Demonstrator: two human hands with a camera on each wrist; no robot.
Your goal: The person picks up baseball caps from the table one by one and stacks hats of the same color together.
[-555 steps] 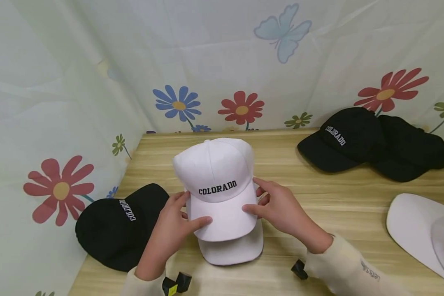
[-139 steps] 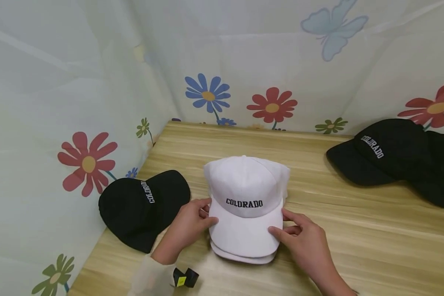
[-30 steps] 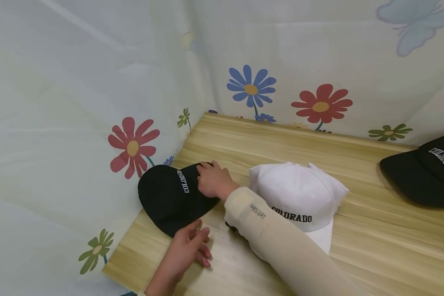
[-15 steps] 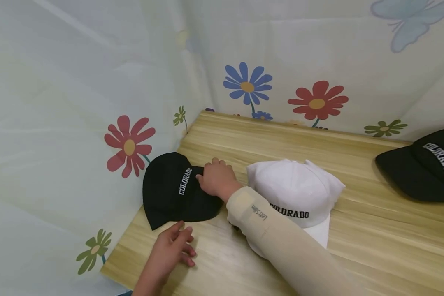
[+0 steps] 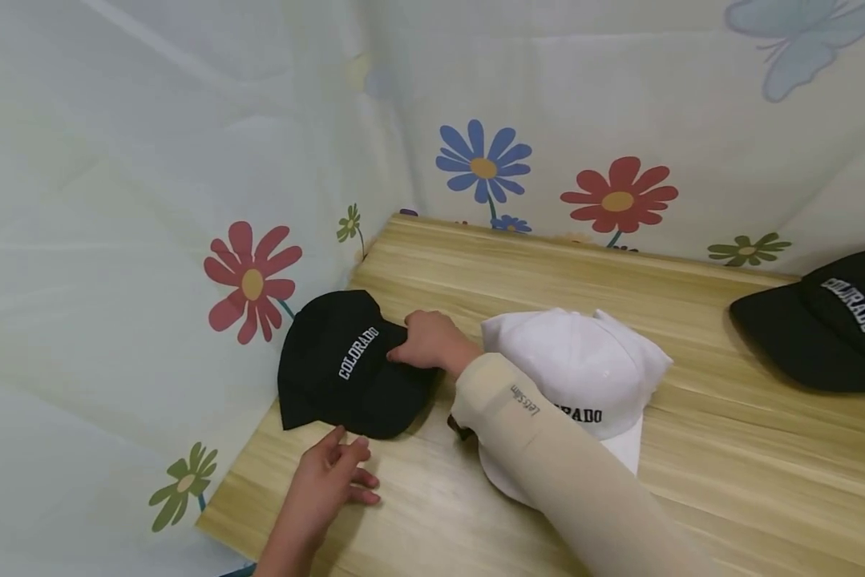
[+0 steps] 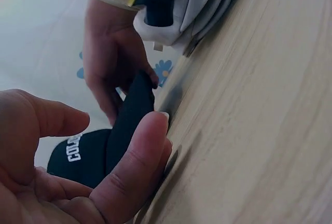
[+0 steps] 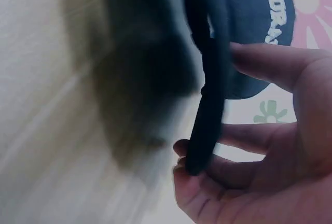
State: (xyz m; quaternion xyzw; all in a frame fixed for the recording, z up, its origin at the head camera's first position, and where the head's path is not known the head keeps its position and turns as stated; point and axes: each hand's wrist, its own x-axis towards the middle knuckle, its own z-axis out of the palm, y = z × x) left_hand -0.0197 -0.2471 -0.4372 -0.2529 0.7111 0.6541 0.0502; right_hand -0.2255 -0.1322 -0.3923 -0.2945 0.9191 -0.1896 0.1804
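Observation:
A black baseball cap [image 5: 320, 357] with white COLORADO lettering sits at the table's left side. My right hand [image 5: 432, 340] pinches the far edge of its brim, thumb on top; in the right wrist view, fingers lie beneath the brim [image 7: 211, 110], which is raised off the tabletop. My left hand [image 5: 329, 479] is beside the cap's near edge with thumb and fingers apart, holding nothing. Whether a fingertip touches the cap, I cannot tell. Right of the black cap stands a stack of white COLORADO caps [image 5: 569, 357], partly hidden by my right sleeve; stacked brims [image 6: 210, 9] show in the left wrist view.
Another black cap [image 5: 829, 336] lies at the far right, cut off by the frame. The wood-grain table [image 5: 692, 320] meets a flower-printed curtain [image 5: 317, 144] at the left and back. My right forearm [image 5: 555, 465] crosses in front of the white stack.
Both hands have left the white caps. Over the last second my right hand has swung the black cap round, its brim now toward the front right. The left hand has drawn back slightly left.

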